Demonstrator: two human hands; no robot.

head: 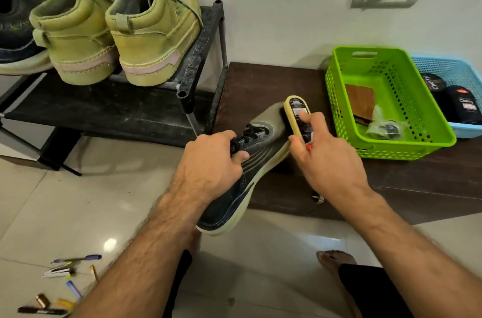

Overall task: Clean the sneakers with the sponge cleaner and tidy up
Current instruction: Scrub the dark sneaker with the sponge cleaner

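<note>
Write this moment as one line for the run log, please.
step: cleaning sneaker toe | left hand: holds dark sneaker | right hand: presses sponge cleaner on toe | green basket: on brown surface

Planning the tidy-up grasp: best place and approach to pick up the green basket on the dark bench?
Take the green basket by the slot handle cut into its far short wall, or by the rim of its near long side, coming from above. Its top is open, its walls flare outward, and the blue basket crowds its right side. The brown cloth and plastic bag inside look light.
</note>
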